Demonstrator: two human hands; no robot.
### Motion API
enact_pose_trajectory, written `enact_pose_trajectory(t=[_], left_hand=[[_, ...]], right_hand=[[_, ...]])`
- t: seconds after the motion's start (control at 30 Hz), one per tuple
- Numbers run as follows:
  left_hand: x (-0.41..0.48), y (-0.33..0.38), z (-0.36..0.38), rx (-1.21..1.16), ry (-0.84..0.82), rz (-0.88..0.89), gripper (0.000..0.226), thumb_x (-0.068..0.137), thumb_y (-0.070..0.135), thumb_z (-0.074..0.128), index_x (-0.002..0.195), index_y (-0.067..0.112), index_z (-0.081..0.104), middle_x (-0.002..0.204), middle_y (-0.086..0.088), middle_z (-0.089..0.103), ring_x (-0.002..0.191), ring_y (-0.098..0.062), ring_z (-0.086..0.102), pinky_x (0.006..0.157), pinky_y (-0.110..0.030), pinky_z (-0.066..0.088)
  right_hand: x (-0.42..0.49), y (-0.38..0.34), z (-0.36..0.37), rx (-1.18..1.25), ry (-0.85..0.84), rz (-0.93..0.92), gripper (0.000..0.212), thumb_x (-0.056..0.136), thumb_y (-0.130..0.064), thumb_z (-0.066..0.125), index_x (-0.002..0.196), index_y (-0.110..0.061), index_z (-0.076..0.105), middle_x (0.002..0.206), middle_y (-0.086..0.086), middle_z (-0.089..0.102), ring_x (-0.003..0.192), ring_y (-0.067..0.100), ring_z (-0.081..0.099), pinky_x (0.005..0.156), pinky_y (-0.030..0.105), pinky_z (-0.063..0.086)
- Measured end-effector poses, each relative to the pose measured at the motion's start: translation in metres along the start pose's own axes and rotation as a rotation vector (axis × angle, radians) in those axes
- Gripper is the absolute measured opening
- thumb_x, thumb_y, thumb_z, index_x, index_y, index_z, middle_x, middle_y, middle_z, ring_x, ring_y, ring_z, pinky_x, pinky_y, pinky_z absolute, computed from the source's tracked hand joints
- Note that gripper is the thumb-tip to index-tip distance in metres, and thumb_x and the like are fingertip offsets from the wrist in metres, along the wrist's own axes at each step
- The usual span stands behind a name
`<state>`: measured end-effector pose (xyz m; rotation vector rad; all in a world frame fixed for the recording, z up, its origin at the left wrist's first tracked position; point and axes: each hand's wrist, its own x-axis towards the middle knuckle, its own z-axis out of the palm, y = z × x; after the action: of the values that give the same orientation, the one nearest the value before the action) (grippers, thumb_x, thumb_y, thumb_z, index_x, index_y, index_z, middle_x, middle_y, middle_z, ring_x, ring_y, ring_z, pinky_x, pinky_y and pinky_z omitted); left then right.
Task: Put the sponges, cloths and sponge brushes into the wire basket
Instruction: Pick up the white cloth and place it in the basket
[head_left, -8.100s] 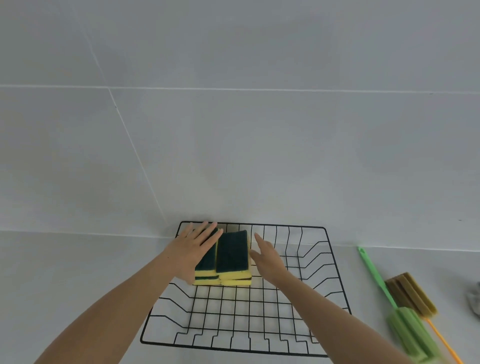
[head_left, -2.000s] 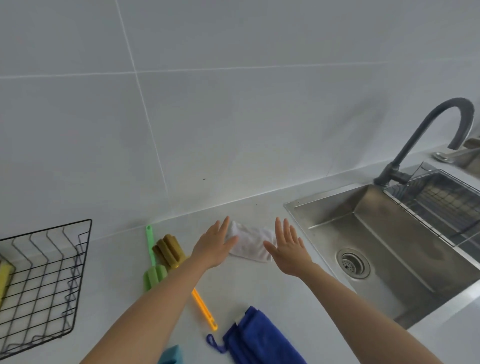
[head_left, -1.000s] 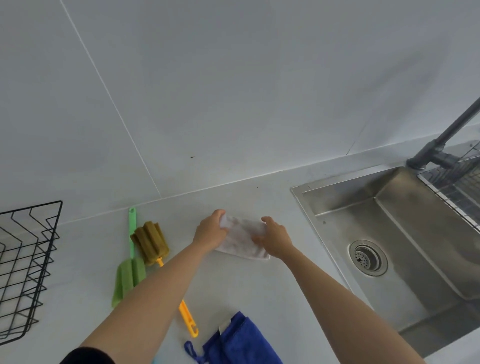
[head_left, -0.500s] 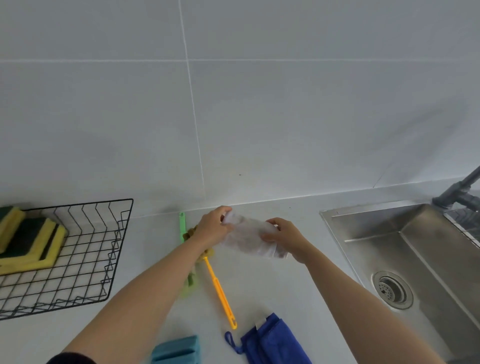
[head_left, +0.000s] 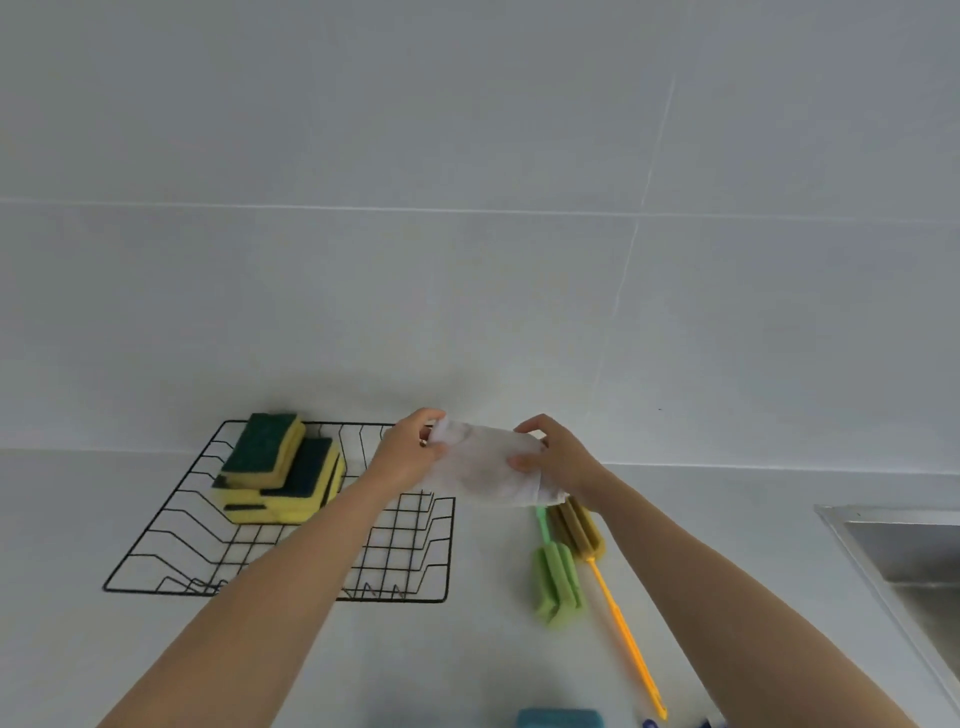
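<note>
A white cloth (head_left: 483, 470) hangs stretched between my left hand (head_left: 413, 449) and my right hand (head_left: 553, 452), lifted above the counter at the right rim of the black wire basket (head_left: 156, 551). Both hands grip its ends. Several yellow-and-green sponges (head_left: 278, 470) are stacked in the basket's back left corner. A green sponge brush (head_left: 556, 577) and a yellow-brown sponge brush with an orange handle (head_left: 621, 618) lie side by side on the counter right of the basket, partly under the cloth.
A teal sponge (head_left: 558, 719) shows at the bottom edge, with a sliver of blue cloth (head_left: 701, 723) beside it. The steel sink (head_left: 904, 566) is at the far right. A tiled wall stands right behind the basket.
Both hands took hold of the white cloth, lifted it off the counter and carried it left toward the basket. My view swung left, bringing the basket back into view.
</note>
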<state>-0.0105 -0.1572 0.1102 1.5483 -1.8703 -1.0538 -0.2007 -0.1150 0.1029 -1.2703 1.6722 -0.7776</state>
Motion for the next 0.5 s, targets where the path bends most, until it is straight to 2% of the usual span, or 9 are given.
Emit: enact_pose_trajectory(t=[0.07,0.13,0.2,0.27,0.33,0.4,0.5], left_hand=[[0.005,-0.02,-0.02,0.03,0.014,-0.009,0.04,0.087,0.007,0.055,0.125,0.017,0.049,0.104,-0.004,0.052,0.09,-0.019,0.052,0.061,-0.019,0.042],[0.011,-0.039,-0.034,0.062,0.029,-0.035,0.04,0.088,0.008,0.053,0.126,0.018,0.047,0.105,-0.005,0.052,0.092,-0.02,0.052,0.068,-0.025,0.043],[0.019,-0.058,-0.043,0.073,0.039,-0.067,0.04,0.089,0.008,0.051,0.127,0.018,0.046,0.104,-0.007,0.052,0.091,-0.021,0.052,0.074,-0.029,0.044],[0.029,-0.076,-0.048,0.076,0.044,-0.103,0.04,0.089,0.006,0.049,0.127,0.016,0.046,0.102,-0.007,0.053,0.09,-0.021,0.052,0.075,-0.028,0.044],[0.04,-0.093,-0.048,0.106,0.043,-0.13,0.038,0.089,0.003,0.047,0.126,0.014,0.048,0.108,-0.012,0.058,0.09,-0.02,0.051,0.078,-0.028,0.043],[0.051,-0.107,-0.046,0.16,0.041,-0.152,0.033,0.089,0.001,0.043,0.119,0.013,0.052,0.11,-0.014,0.062,0.088,-0.02,0.052,0.078,-0.032,0.045],[0.065,-0.124,-0.042,0.247,0.041,-0.169,0.024,0.09,-0.001,0.037,0.103,0.011,0.052,0.097,-0.012,0.06,0.082,-0.022,0.051,0.078,-0.039,0.049]], right_hand=[[0.015,-0.015,0.024,-0.036,0.001,-0.014,0.033,0.081,-0.009,0.065,0.112,-0.012,0.055,0.086,0.003,0.052,0.088,0.022,0.049,0.064,0.023,0.04],[0.03,-0.024,0.047,-0.066,-0.004,-0.01,0.027,0.081,-0.011,0.064,0.106,-0.015,0.058,0.097,0.009,0.056,0.09,0.022,0.05,0.071,0.027,0.041],[0.045,-0.03,0.068,-0.108,-0.019,0.007,0.03,0.082,-0.012,0.063,0.111,-0.013,0.058,0.101,0.01,0.056,0.091,0.021,0.05,0.079,0.028,0.04],[0.061,-0.033,0.086,-0.153,-0.039,0.025,0.034,0.082,-0.011,0.063,0.116,-0.011,0.056,0.103,0.008,0.054,0.093,0.02,0.048,0.08,0.025,0.037],[0.076,-0.033,0.103,-0.198,-0.055,0.047,0.035,0.083,-0.01,0.06,0.119,-0.011,0.056,0.115,0.011,0.056,0.101,0.022,0.05,0.08,0.022,0.034],[0.089,-0.03,0.117,-0.238,-0.07,0.066,0.037,0.085,-0.009,0.056,0.121,-0.011,0.055,0.128,0.011,0.055,0.115,0.025,0.05,0.086,0.023,0.036],[0.105,-0.026,0.134,-0.317,-0.099,0.082,0.04,0.087,-0.007,0.048,0.127,-0.013,0.052,0.134,0.009,0.053,0.124,0.025,0.047,0.097,0.025,0.037]])
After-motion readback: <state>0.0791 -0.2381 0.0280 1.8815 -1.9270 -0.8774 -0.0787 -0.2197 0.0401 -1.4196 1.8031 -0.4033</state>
